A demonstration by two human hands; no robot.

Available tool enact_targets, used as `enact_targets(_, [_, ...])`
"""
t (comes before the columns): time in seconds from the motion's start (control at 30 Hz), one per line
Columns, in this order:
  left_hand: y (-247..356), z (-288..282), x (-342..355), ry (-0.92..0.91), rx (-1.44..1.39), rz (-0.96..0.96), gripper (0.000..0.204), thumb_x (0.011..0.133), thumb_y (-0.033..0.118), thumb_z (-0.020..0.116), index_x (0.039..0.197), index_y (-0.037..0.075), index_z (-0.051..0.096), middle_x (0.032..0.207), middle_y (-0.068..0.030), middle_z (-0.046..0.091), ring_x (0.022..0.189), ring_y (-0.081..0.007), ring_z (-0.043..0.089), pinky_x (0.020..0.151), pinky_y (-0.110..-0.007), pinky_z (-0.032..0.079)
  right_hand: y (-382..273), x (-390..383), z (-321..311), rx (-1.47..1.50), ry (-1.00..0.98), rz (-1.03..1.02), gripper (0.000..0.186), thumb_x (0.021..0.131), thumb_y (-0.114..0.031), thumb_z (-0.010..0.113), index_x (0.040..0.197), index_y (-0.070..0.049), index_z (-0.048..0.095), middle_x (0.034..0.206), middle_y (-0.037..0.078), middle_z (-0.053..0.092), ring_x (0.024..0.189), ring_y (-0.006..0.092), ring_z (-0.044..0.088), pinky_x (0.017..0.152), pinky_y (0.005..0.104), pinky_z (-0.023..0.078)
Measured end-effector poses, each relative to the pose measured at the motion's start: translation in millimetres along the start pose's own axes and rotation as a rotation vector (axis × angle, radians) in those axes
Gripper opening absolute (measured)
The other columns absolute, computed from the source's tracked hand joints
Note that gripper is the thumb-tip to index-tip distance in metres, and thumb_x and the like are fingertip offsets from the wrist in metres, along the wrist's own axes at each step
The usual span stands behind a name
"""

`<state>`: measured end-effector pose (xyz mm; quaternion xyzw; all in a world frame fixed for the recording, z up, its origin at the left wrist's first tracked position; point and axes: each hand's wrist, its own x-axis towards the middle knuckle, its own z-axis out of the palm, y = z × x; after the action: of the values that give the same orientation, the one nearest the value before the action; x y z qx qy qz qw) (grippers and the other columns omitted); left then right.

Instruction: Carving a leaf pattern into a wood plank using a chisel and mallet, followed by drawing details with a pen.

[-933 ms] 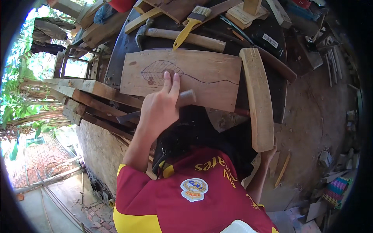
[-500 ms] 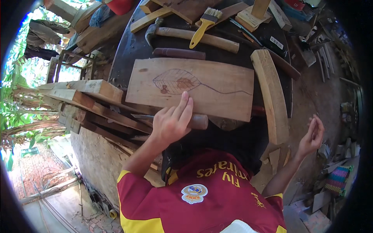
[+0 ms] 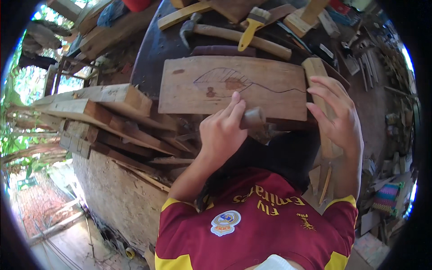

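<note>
A flat wooden board (image 3: 180, 96) with a leaf and long stem drawn on it lies in front of me. My left hand (image 3: 223, 130) is at its near edge, two fingers stretched onto the board just below the leaf. The other fingers are curled round what looks like a chisel (image 3: 254, 118); its thick round handle sticks out to the right, while most of its blade is hidden. My right hand (image 3: 335, 112) is open and empty, fingers spread and slightly bent, by the board's right end and in front of a thick wooden block (image 3: 315, 68).
Beyond the board lie a dark purplish bar (image 3: 222, 50), a claw hammer (image 3: 243, 38) and a yellow-handled paintbrush (image 3: 252, 29) resting across it. Long timber beams (image 3: 108, 96) stick out on the left. Wood offcuts (image 3: 301, 22) stand at the far right of the dark table (image 3: 150, 54).
My right hand has come in from the far right to the board's right end, fingers spread. My left fingers stay on the board below the leaf. The view has shifted slightly.
</note>
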<state>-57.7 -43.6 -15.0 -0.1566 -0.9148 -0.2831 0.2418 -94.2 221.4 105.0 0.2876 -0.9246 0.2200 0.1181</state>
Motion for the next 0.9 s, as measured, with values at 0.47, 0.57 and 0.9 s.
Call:
enact_targets(0.47, [13,-2,-11,-0.010,-0.121,-0.215,0.060,0.062,0.006,0.077,0.121,0.004,0.067,0.136,-0.0177,0.064,0.083,-0.0288,0.074,0.070,-0.036,0.058,-20,-38,121,0.146,0.358,0.508,0.066,0.094,-0.033,0.075,0.143,0.005,0.051,0.143,0.027,0.056,0.135,0.0376,0.054,0.110,0.0435,0.043])
enact_targets(0.57, [15,-10,-13,-0.015,-0.125,-0.289,0.057,0.064,0.002,0.074,0.120,0.005,0.069,0.135,-0.0160,0.064,0.089,-0.0299,0.074,0.076,-0.036,0.059,-16,-40,121,0.214,0.349,0.456,0.065,0.093,-0.029,0.077,0.143,0.003,0.051,0.143,0.027,0.055,0.135,0.0374,0.054,0.110,0.0433,0.043])
enact_targets(0.9, [11,-32,-14,-0.126,-0.187,-0.258,0.056,0.067,0.002,0.074,0.123,0.006,0.068,0.133,-0.0186,0.065,0.102,-0.0324,0.072,0.081,-0.037,0.061,-11,-44,120,0.165,0.318,0.342,0.066,0.089,-0.027,0.080,0.142,0.003,0.054,0.142,0.028,0.056,0.135,0.0400,0.053,0.109,0.0456,0.044])
